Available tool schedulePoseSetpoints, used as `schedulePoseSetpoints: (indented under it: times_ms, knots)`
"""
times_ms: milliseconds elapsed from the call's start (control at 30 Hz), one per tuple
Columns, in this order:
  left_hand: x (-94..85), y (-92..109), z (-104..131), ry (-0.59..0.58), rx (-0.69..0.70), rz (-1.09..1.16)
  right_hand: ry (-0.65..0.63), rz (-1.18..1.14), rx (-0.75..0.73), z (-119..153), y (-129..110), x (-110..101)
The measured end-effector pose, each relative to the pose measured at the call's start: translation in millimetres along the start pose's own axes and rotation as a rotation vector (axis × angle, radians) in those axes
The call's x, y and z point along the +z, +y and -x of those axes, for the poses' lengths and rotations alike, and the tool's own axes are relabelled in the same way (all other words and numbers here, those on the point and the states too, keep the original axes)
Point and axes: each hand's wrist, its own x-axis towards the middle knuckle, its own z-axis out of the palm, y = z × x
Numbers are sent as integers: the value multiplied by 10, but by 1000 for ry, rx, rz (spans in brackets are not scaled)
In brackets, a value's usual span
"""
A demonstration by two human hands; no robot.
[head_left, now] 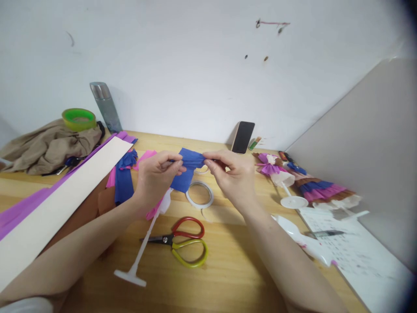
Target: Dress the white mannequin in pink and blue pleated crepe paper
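Observation:
A piece of blue crepe paper (193,159) is stretched, bunched in folds, between my two hands above the table. My left hand (159,174) pinches its left side, and my right hand (230,171) pinches its right edge. Another blue piece (182,181) shows just below it; whether the two are joined I cannot tell. Under my hands lies a roll of white tape (200,194). Nearer the front are scissors (187,240) with one red and one yellow handle, blades pointing left. A white plastic stand (138,261) lies beside them, its stem crossing by the blade tips.
Long cream (68,200), purple, brown and blue paper strips cover the left side. Behind them are a brown cloth (48,150), green tape (79,119) and a bottle (106,106). A phone (243,137) leans on the wall. Ruffled paper pieces (325,191), a glue gun (302,241) and written paper (365,261) are right.

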Motion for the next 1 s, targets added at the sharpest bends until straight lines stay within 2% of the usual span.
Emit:
schedulePoseSetpoints:
  times_ms: [167,267,567,700,833,1000]
  knots:
    - [2,-11,-5,-18,-43,24,-27,73,-38,-10,-16,-11]
    - [-7,3,-29,-63,-76,68,-11,22,-16,-15,-4,-8]
    - [-19,91,-79,-95,-145,83,-11,-370,353,-61,59,21]
    - [-18,65,-89,-129,-203,113,-15,-370,364,-88,55,0]
    - [-28,32,-106,-145,-228,115,-87,-350,348,-95,39,-18]
    - [-53,56,-127,-170,-266,100,-133,-431,424,-101,43,-5]
